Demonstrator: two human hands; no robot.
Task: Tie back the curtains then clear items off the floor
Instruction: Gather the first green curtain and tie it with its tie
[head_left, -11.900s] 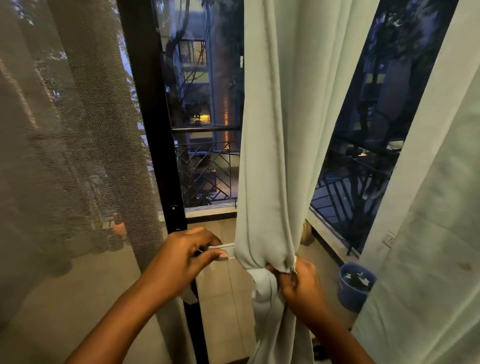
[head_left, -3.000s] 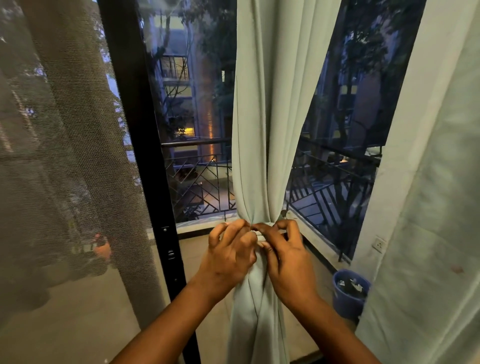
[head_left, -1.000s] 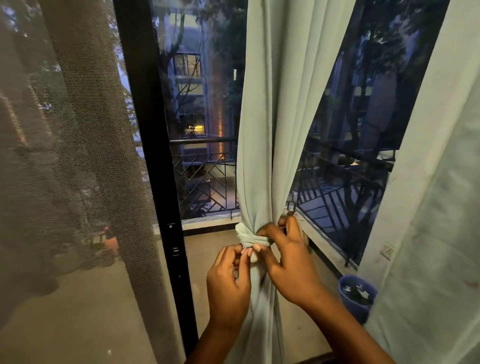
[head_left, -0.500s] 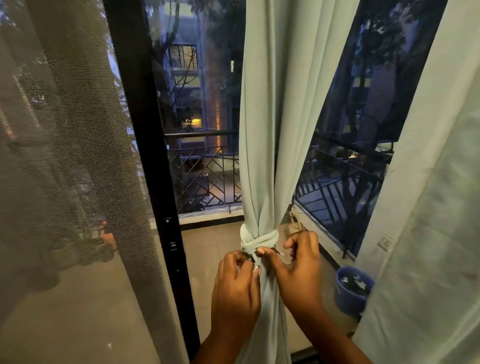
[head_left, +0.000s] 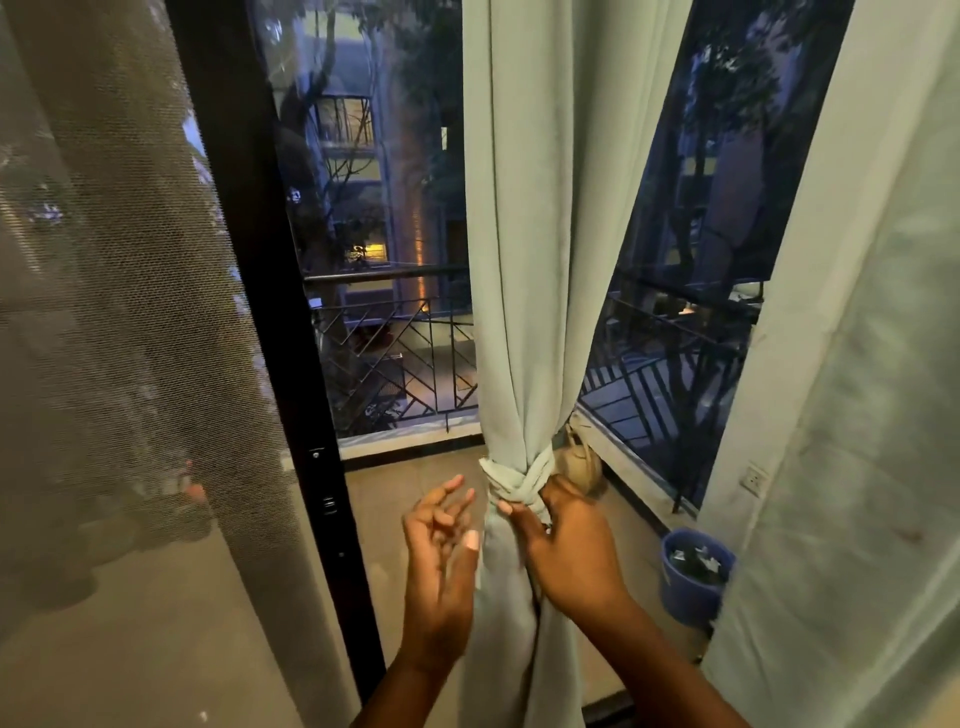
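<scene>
A pale green curtain (head_left: 530, 249) hangs in the middle of the glass door, gathered into a narrow bundle. A fabric tie-back (head_left: 517, 480) of the same colour is wrapped and knotted around it at waist height. My right hand (head_left: 566, 551) rests against the bundle just under the knot, with thumb and fingers pinching the tie's end. My left hand (head_left: 441, 540) hovers just left of the curtain, fingers spread and holding nothing. A second pale curtain (head_left: 852, 415) hangs loose along the right edge.
A sheer net curtain (head_left: 119, 312) covers the left side, beside the black door frame (head_left: 270, 312). A blue bucket (head_left: 693, 574) with scraps stands on the balcony floor at the right. A tan round object (head_left: 576, 462) sits behind the knot. A black railing (head_left: 405, 364) bounds the balcony.
My left hand has let go of the tie and pulled away to the left with fingers spread. My right hand stays at the knot, which now sits snug around the curtain.
</scene>
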